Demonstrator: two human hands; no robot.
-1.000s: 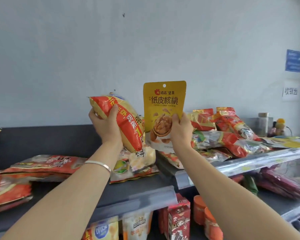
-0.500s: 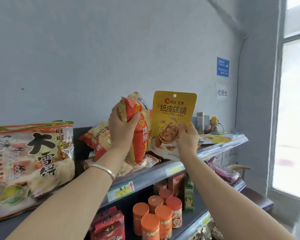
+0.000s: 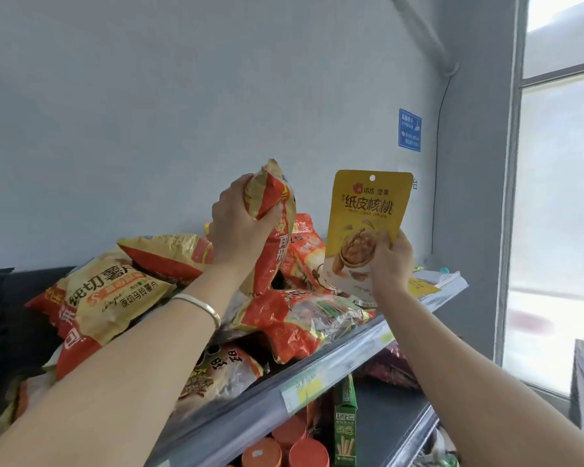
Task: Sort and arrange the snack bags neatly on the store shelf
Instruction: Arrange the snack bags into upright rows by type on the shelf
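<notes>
Head view: the left hand is clenched around the top of a red-and-gold chip bag, holding it upright over the heap of bags on the top shelf. The right hand pinches the lower right corner of a yellow walnut pouch, held upright at the right end of the shelf, its base just above the pile. Other bags lie crosswise and overlapping beneath both, among them a potato-chip bag to the left.

The step in hand seems to be standing these two up. To do it well, each would need a flat spot cleared at the back first; set on the slumped pile, they would likely tip. The slick pouch, gripped only at a corner, may swing.
</notes>
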